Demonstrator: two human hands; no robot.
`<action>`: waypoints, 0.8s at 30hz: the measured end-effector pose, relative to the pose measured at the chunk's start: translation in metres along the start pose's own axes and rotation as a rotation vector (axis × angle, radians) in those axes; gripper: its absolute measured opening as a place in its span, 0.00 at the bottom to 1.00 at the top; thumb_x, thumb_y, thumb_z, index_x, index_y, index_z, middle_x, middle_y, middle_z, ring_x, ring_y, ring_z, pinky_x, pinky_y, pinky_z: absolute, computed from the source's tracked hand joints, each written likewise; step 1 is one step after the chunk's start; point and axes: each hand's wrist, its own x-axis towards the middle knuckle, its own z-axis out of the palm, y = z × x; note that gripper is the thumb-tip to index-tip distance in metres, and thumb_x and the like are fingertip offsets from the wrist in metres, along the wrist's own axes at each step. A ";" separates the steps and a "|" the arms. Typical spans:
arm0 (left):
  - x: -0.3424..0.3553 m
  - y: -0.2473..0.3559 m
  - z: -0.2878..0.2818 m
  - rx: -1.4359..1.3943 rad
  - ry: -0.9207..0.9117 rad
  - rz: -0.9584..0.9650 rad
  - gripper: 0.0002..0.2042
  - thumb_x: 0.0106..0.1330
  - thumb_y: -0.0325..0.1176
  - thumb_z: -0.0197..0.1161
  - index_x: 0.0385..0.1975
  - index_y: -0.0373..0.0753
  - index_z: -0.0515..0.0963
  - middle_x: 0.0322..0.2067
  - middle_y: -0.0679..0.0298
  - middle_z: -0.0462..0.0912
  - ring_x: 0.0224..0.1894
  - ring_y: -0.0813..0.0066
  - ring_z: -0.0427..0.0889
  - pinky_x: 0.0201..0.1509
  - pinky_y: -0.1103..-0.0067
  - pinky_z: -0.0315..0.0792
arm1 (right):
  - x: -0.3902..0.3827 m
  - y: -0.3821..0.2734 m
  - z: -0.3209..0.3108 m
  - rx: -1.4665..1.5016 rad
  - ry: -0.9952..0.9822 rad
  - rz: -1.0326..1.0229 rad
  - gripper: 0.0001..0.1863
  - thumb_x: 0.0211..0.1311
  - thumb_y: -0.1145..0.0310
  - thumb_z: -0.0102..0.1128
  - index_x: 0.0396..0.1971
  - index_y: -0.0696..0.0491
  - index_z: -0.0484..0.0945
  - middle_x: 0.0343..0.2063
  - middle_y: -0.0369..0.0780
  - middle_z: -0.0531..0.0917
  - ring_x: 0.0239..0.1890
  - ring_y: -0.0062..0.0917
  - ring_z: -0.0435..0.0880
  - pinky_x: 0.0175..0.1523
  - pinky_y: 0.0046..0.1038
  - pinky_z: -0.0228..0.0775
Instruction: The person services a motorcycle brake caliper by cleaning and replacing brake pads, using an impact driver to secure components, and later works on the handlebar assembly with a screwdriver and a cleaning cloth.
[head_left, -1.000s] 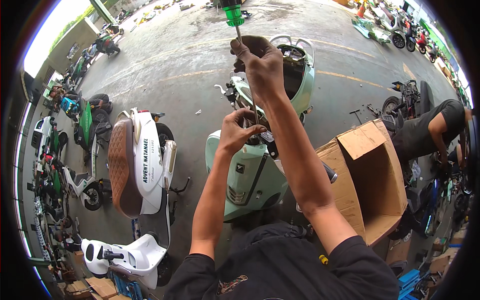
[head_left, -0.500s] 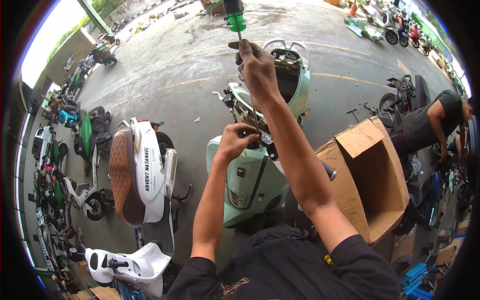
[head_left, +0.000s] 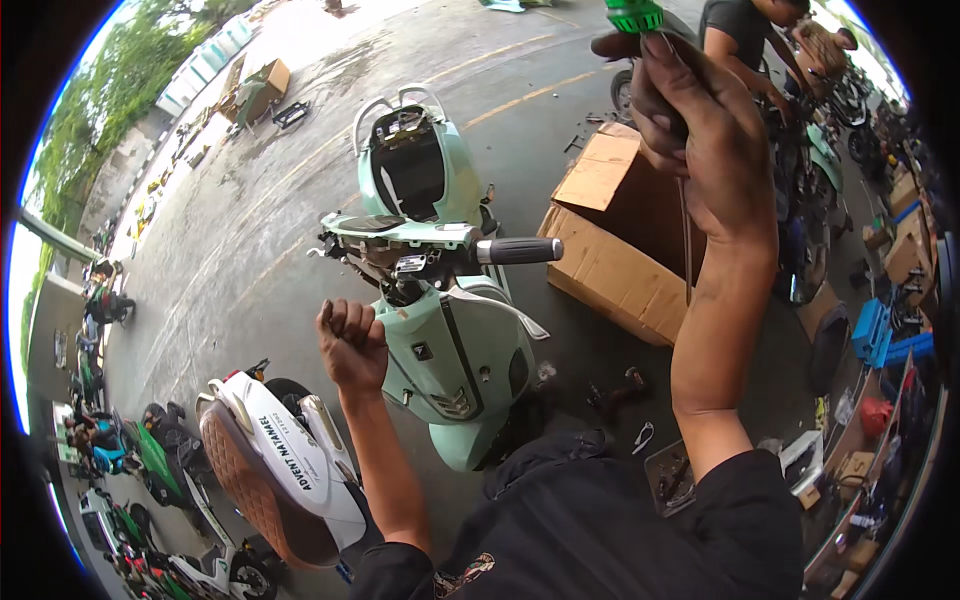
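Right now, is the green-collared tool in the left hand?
No, the green-collared tool is in the right hand, well apart from the curled left hand.

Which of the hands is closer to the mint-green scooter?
Left. The left hand, fingers curled, is beside the left edge of the mint-green scooter; the right hand, gripping a green-handled metal tool, is farther away, raised to its right.

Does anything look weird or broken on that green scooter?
Yes: the green scooter looks partly taken apart. There's a dark open hole where a seat would usually be, and bare parts show under its handlebar cover. I can't see clear damage, though.
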 end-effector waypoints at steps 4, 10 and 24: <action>-0.082 -0.051 -0.049 0.103 -0.060 -0.388 0.20 0.75 0.47 0.46 0.20 0.46 0.61 0.16 0.74 0.56 0.18 0.85 0.53 0.19 0.85 0.50 | -0.197 0.057 -0.101 -0.086 0.248 0.196 0.14 0.69 0.60 0.55 0.40 0.58 0.78 0.19 0.26 0.67 0.20 0.07 0.61 0.23 0.13 0.50; -0.232 -0.178 -0.168 0.661 0.168 -1.188 0.15 0.73 0.45 0.52 0.29 0.41 0.71 0.19 0.69 0.69 0.18 0.82 0.62 0.19 0.84 0.54 | -0.600 0.227 -0.103 -0.848 0.810 1.347 0.19 0.65 0.54 0.53 0.36 0.57 0.77 0.31 0.51 0.82 0.42 0.50 0.80 0.45 0.47 0.70; -0.385 -0.512 -0.311 2.055 -1.037 -1.267 0.19 0.61 0.45 0.59 0.33 0.30 0.81 0.29 0.48 0.85 0.37 0.58 0.86 0.42 0.68 0.75 | -1.043 0.363 -0.078 -0.366 1.032 2.006 0.18 0.57 0.60 0.59 0.40 0.58 0.79 0.40 0.52 0.83 0.45 0.46 0.82 0.49 0.42 0.73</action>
